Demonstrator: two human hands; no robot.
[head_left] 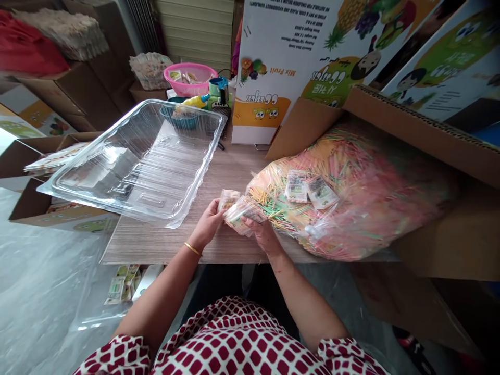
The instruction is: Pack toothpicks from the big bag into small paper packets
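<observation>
My left hand and my right hand meet above the wood-grain table, both pinching small printed packets. The left holds a small packet upright. The right grips a thicker bundle of similar packets, which also touches my left fingers. Just right of my hands lies a large clear bag of coloured sticks, with two loose packets on top. To the left stands a clear ribbed plastic tray, its edge close to my left hand.
An open cardboard box holds the bag at right. Printed fruit-pattern boards stand at the back. Behind the tray are a pink basket and several small items. More packets lie below the table edge, on plastic sheeting.
</observation>
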